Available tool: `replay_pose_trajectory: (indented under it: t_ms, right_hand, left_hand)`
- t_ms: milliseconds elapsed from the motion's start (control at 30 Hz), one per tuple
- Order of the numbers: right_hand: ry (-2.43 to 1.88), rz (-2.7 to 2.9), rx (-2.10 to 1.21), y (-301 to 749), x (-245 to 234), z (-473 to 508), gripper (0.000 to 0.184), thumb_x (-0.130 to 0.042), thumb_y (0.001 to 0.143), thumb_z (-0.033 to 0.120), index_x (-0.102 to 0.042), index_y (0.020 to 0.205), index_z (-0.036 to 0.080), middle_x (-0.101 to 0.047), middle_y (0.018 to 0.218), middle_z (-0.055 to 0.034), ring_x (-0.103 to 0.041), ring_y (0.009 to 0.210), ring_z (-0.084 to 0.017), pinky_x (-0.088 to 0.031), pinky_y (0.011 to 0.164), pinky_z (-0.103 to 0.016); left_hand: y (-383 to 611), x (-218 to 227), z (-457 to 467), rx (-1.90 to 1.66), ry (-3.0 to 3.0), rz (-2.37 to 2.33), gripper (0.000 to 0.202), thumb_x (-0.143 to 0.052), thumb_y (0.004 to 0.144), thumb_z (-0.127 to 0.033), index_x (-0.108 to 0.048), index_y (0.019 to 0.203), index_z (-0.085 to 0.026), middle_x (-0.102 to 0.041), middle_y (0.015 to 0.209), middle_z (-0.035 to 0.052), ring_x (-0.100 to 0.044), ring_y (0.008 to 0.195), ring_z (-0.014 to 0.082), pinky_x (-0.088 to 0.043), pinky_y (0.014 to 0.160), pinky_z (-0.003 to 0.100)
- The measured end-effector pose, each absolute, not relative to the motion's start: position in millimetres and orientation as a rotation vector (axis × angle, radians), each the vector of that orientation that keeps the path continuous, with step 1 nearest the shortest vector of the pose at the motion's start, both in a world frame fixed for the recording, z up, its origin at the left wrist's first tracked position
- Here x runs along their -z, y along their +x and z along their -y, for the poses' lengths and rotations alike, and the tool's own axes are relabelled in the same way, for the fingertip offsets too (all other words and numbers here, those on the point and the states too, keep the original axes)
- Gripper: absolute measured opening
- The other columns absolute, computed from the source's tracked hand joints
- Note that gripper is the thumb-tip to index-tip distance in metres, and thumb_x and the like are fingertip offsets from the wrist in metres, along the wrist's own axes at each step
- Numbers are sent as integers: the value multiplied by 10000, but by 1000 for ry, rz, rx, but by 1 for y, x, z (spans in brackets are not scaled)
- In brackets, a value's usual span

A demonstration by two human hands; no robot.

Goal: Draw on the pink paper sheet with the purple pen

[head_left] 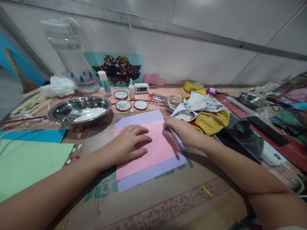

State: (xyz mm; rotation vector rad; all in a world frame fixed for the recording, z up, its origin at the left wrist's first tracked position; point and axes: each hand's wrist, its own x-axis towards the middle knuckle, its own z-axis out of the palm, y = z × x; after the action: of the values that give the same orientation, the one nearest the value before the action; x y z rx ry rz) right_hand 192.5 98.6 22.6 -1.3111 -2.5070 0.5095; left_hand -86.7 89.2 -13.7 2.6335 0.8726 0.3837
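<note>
A pink paper sheet (155,150) lies on a larger lilac sheet (148,175) on brown cardboard. My left hand (129,142) rests flat on the pink sheet, fingers stretched out and pressing it down. My right hand (184,132) is at the pink sheet's upper right corner, closed around a pen (177,138) whose tip is hidden under the fingers by the paper.
A steel bowl (80,110) with white powder stands at the back left, three round lids (123,105) of white bits behind the paper. Green paper (26,163) and blue paper (35,135) lie left. Cloths (203,108), a phone (267,129) and clutter fill the right.
</note>
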Motion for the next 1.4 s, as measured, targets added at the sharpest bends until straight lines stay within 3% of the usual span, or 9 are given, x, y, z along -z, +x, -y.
replay_pose_trajectory:
  t_ms: [133, 267, 333, 433, 533, 633, 833, 967, 1400]
  right_hand:
    - [-1379, 2199, -494, 190, -20, -104, 210, -562, 920, 391, -642, 879, 201, -642, 916, -68, -592, 863, -217, -452, 813, -356]
    - [-1037, 1676, -1548, 170, -10, -89, 495, -310, 987, 582, -596, 1117, 200, -681, 937, -92, -666, 873, -227, -536, 786, -403]
    - [-954, 1435, -1834, 162, -3, -83, 502, -342, 969, 604, -528, 1233, 219, -675, 1116, -125, -670, 1002, -249, -554, 819, -434]
    - [-946, 1328, -1622, 161, 7, -82, 415, -483, 930, 578, -532, 1187, 256, -629, 1241, -99, -638, 1083, -223, -552, 855, -391]
    - [-949, 1396, -1493, 168, 10, -87, 413, -415, 954, 607, -570, 993, 227, -670, 846, -34, -634, 713, -155, -522, 620, -278]
    - [-1075, 1557, -1423, 171, 9, -90, 431, -430, 955, 597, -571, 853, 203, -571, 566, 25, -464, 453, -102, -361, 441, -211]
    - [-1215, 1696, -1237, 160, 6, -90, 301, -681, 830, 428, -474, 768, 218, -553, 568, 57, -473, 459, -87, -355, 448, -205]
    - [-1256, 1730, -1131, 159, 9, -91, 300, -673, 820, 371, -429, 720, 229, -531, 564, 57, -476, 469, -94, -347, 447, -216]
    - [-1403, 1825, -903, 157, 12, -96, 294, -611, 816, 298, -371, 658, 238, -465, 512, 62, -443, 456, -107, -317, 463, -235]
  left_hand:
    - [-86, 11, -87, -390, 2630, -876, 321, -601, 908, -403, -655, 1209, -306, -562, 1381, 78, -486, 1284, 291, -374, 1071, 491]
    - [-88, 14, -88, -524, 2640, -985, 353, -592, 898, -416, -645, 1203, -245, -556, 1382, 114, -486, 1276, 308, -378, 1072, 509]
    - [-91, 16, -91, -603, 2608, -1140, 377, -564, 905, -415, -630, 1218, -217, -555, 1375, 131, -499, 1262, 314, -385, 1065, 518]
    - [-94, 18, -96, -580, 2583, -1288, 430, -565, 890, -429, -614, 1245, -191, -575, 1340, 140, -509, 1241, 332, -382, 1059, 536]
    - [-95, 19, -97, -528, 2600, -1287, 439, -559, 894, -422, -606, 1262, -188, -591, 1311, 129, -509, 1218, 327, -381, 1045, 528]
    - [-94, 19, -98, -558, 2591, -1293, 422, -546, 905, -418, -605, 1265, -206, -603, 1259, 117, -519, 1173, 315, -398, 1008, 505]
    - [-95, 22, -106, -620, 2513, -1361, 372, -491, 944, -334, -582, 1282, -206, -630, 1083, 98, -584, 1028, 278, -437, 900, 446]
    - [-97, 23, -112, -655, 2485, -1415, 342, -467, 965, -292, -590, 1274, -213, -653, 954, 62, -621, 920, 247, -424, 842, 404]
    - [-98, 23, -118, -661, 2455, -1447, 302, -466, 993, -352, -649, 1205, -241, -675, 979, 57, -624, 962, 247, -405, 867, 403]
